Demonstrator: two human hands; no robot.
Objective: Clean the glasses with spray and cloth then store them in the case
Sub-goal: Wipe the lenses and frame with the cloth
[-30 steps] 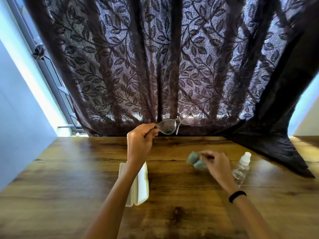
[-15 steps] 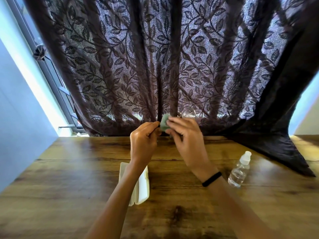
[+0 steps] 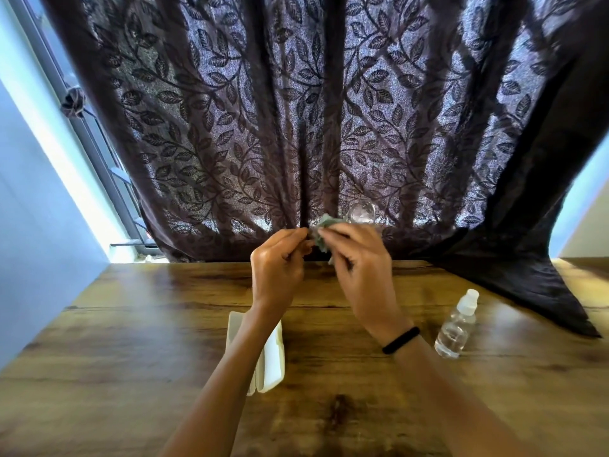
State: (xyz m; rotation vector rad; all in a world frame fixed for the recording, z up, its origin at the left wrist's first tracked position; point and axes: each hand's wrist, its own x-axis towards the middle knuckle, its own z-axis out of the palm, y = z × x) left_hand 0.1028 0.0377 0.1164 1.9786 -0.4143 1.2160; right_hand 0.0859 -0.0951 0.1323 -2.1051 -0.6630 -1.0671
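glasses now under the cloth

glasses [image 3: 362, 212] are held up before the curtain [image 3: 329, 110], above the far edge of the surface [image 3: 131, 324]. a second ago the right hand [image 3: 357, 268] was fetching the cloth [image 3: 324, 227] from beside the spray bottle [image 3: 456, 328]. now it pinches the cloth over one lens, close against the left hand [image 3: 278, 268], which pinches the frame. wiping seems begun. the free lens looks round and clear.

One wide-angle view, worn on the person's head, looks forward and down over the wooden surface [image 3: 131, 341] toward the curtain [image 3: 230, 127] at its far edge. The left hand [image 3: 276, 268] and right hand [image 3: 359, 272] sit close, mid-frame, forearms entering from below.
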